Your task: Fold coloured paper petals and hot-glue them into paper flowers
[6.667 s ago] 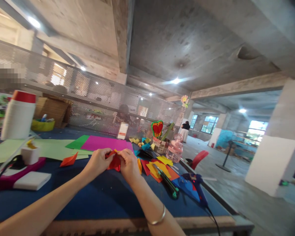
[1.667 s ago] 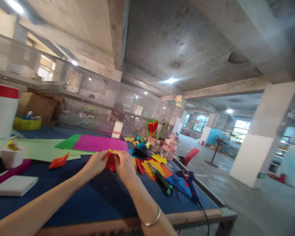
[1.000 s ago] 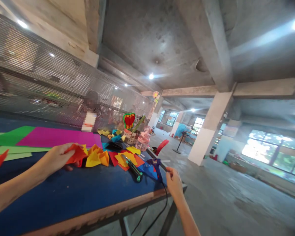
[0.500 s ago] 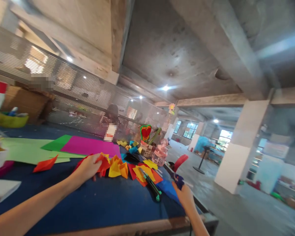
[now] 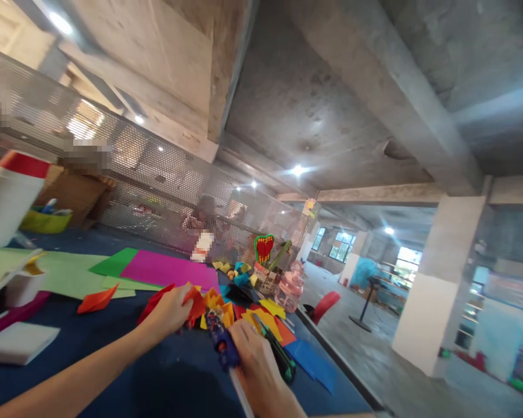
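Red-orange folded paper point(image 5: 196, 307) sits in the lower middle of the frame, over the dark blue tabletop point(image 5: 108, 366), pinched by the thumb and fingers of your left hand point(image 5: 169, 310). Past the table's back edge, a perforated screen point(image 5: 157, 174) crosses from the upper left to the centre, under a bare concrete ceiling point(image 5: 344, 98). At the right of the frame stand a black fan point(image 5: 366, 302) and a half-white pillar point(image 5: 427, 302).

A second ago your right hand point(image 5: 255, 351) was at the glue gun point(image 5: 222, 342) by the table's right edge; now you have the gun in the lower middle, your fingers wrapped around it, nozzle close to the paper. Whether the nozzle touches is too blurred to tell. Your left hand has kept its pinch.

You're holding thin, creased paper with pointed corners, beside yellow folded pieces point(image 5: 215, 299) of the same crisp kind. The gun is glossy blue plastic, with a pale, slim stick point(image 5: 241, 392) jutting toward you. Flat, smooth purple paper point(image 5: 169, 270) lies left of centre, and a see-through pink bottle point(image 5: 290, 290) stands right of centre.
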Demonstrator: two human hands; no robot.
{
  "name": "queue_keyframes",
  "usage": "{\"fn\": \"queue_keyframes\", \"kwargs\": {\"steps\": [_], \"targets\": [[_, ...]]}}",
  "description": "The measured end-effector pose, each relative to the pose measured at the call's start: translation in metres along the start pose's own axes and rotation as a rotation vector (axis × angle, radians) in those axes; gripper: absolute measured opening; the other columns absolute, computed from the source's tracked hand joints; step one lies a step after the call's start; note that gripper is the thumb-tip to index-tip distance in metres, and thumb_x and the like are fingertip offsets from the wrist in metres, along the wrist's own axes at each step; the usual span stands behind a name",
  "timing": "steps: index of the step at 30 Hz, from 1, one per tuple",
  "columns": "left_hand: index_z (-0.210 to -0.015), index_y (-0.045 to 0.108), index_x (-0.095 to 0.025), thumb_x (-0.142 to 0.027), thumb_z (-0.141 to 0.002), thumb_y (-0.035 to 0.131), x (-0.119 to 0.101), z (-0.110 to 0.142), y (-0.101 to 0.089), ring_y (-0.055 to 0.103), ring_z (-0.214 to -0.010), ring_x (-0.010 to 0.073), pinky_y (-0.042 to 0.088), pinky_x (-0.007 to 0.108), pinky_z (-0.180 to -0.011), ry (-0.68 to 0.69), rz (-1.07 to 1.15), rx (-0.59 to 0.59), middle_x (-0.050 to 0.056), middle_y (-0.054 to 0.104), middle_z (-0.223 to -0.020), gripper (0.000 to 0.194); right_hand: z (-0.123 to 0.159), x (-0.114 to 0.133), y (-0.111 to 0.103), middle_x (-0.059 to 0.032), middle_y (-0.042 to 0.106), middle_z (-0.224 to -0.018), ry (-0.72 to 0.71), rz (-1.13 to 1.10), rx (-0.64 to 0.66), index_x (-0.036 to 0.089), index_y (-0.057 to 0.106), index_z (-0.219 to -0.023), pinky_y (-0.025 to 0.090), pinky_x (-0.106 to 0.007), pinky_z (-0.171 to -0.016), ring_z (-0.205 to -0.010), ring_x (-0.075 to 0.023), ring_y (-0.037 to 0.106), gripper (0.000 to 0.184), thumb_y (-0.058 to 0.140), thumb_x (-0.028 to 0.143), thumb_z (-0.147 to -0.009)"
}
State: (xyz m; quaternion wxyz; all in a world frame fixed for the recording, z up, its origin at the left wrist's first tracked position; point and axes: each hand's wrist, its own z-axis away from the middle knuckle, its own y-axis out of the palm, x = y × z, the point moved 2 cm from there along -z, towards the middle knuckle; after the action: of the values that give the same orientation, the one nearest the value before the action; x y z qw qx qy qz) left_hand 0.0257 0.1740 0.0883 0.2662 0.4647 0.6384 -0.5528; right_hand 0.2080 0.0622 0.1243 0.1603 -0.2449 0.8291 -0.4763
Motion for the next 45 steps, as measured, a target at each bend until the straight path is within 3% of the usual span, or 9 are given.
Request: {"fn": "queue_keyframes", "kwargs": {"steps": [11,20,33,45], "targets": [[-0.1,0.055,-0.015,-0.012,-0.083,0.031,-0.006,0.004,-0.002,0.057,-0.038,0.0147,0.037,0.018,-0.034,0.097,-0.053,-0.019,-0.002,0.056,-0.048,0.029,-0.019,0.008,0.006,-0.0045,0.055,-0.091,-0.042,0.243,0.05,0.019,0.049,-0.089,0.035,-0.028,-0.064,-0.08,-0.0195,0.051,0.012,0.048,0.012,-0.079],[-0.1,0.055,-0.016,-0.012,-0.082,0.033,-0.006,0.006,-0.001,0.059,-0.04,0.0153,0.035,0.017,-0.034,0.075,-0.047,-0.018,-0.001,0.055,-0.048,0.029,-0.021,0.009,0.009,-0.0049,0.056,-0.091,-0.013,0.271,0.038,0.019,0.05,-0.089,0.037,-0.028,-0.065,-0.081,-0.0198,0.052,0.009,0.044,0.015,-0.084],[-0.103,0.054,-0.017,-0.015,-0.084,0.03,-0.003,0.004,0.003,0.058,-0.039,0.0162,0.034,0.018,-0.034,0.076,-0.051,-0.005,-0.001,0.054,-0.049,0.03,-0.021,0.006,0.013,-0.0056,0.056,-0.092,0.007,0.269,0.054,0.018,0.05,-0.089,0.037,-0.029,-0.068,-0.084,-0.0207,0.052,0.012,0.046,0.011,-0.08],[-0.082,0.051,-0.018,-0.013,-0.083,0.032,-0.013,0.011,-0.004,0.057,-0.04,0.014,0.035,0.018,-0.04,0.096,-0.124,-0.015,-0.001,0.056,-0.049,0.02,-0.017,0.006,0.013,-0.0048,0.057,-0.093,0.063,0.26,0.106,0.018,0.051,-0.088,0.037,-0.028,-0.067,-0.084,-0.0203,0.053,0.02,0.048,0.007,-0.073]]}}
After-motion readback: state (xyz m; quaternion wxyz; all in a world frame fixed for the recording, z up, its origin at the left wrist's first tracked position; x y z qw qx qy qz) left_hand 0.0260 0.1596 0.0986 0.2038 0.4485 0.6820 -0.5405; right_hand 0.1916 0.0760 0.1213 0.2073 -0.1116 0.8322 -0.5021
